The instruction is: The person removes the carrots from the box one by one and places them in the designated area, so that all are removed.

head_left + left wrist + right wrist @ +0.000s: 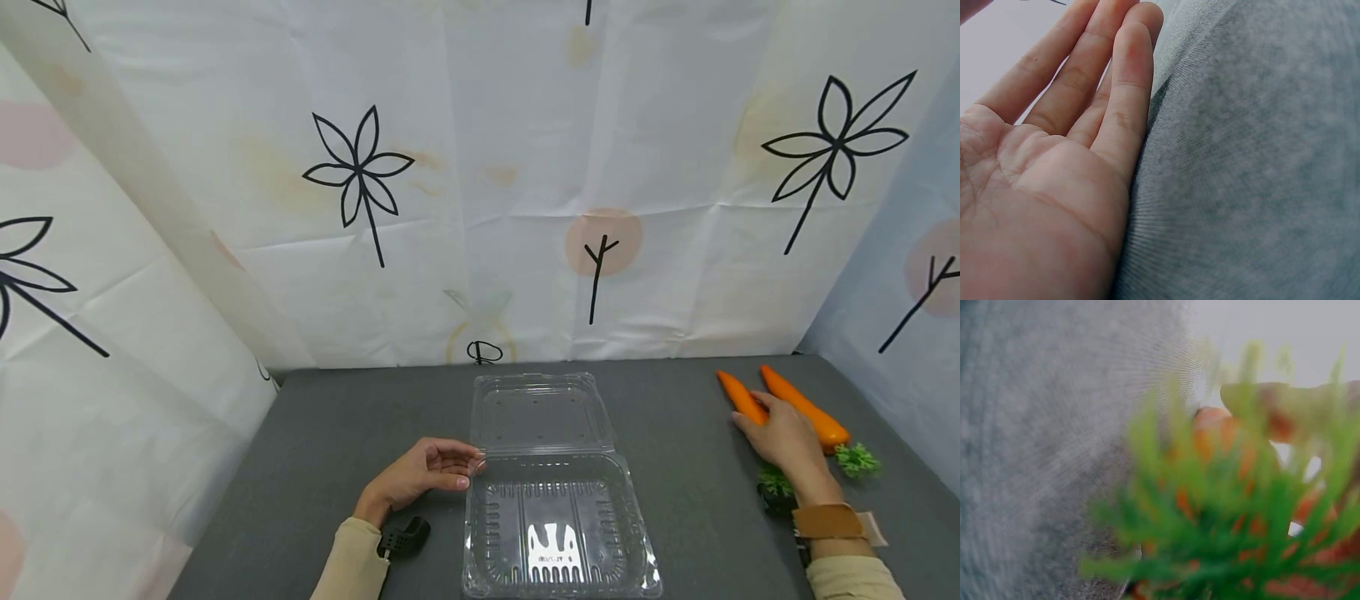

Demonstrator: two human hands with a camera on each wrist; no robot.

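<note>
A clear plastic clamshell container (555,533) lies on the grey table with its lid folded back, away from me. At its left side, near the hinge, my left hand (412,479) has its fingertips right at the rim. Those fingers (1125,94) look relaxed and slightly bent in the left wrist view, with the side of the hand along the table. Over at the right, my right hand (783,437) grips an orange carrot (738,396) from above, thumb on its left side. The carrot's green leafy top (1222,512) fills much of the right wrist view, blurred.
A second carrot (806,408) with a green top (857,460) lies just right of my right hand. White patterned cloth (487,183) stands behind the grey table (337,417) and along both sides. A black wrist device (405,537) is by my left sleeve.
</note>
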